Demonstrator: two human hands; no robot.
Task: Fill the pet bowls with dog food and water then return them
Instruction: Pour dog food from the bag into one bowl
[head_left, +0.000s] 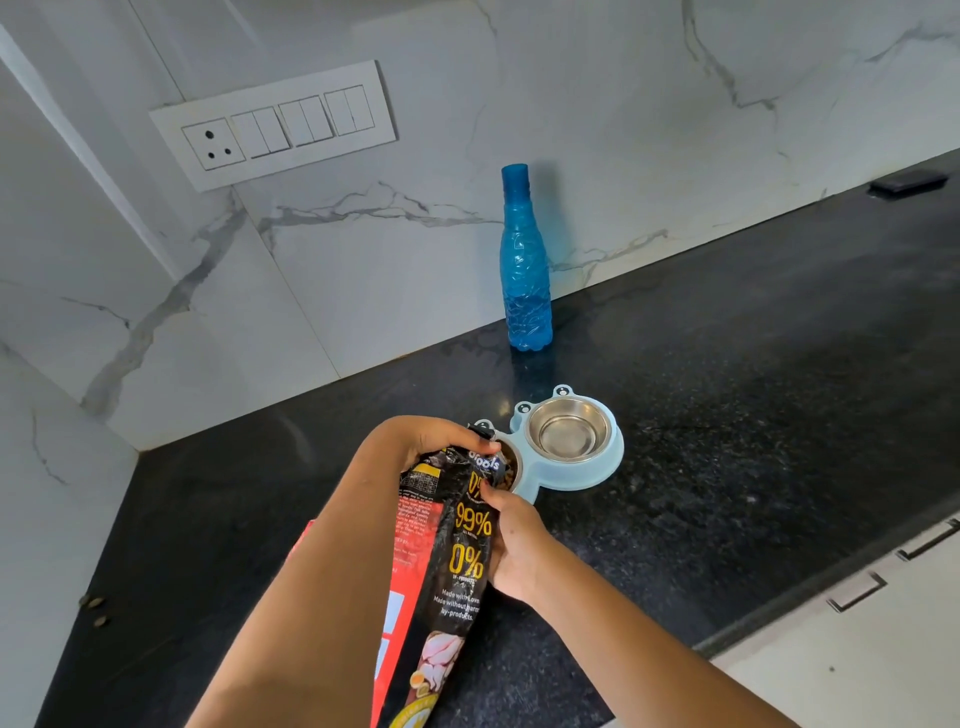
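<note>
Left hand (431, 439): closed around the top of the dog food bag (447, 561), tipping its mouth over the left bowl.
Right hand (511, 540): gripping the bag's side, just below the opening.
Pet bowls: two steel bowls in a pale blue holder (597, 475) on the black counter (753, 415); the left bowl (511, 470) shows kibble, the right bowl (567, 428) is empty.
Water bottle (524, 260): blue, upright, capped, behind the bowls near the marble wall (363, 260).
Wall: white switch panel (275, 124), upper left.
</note>
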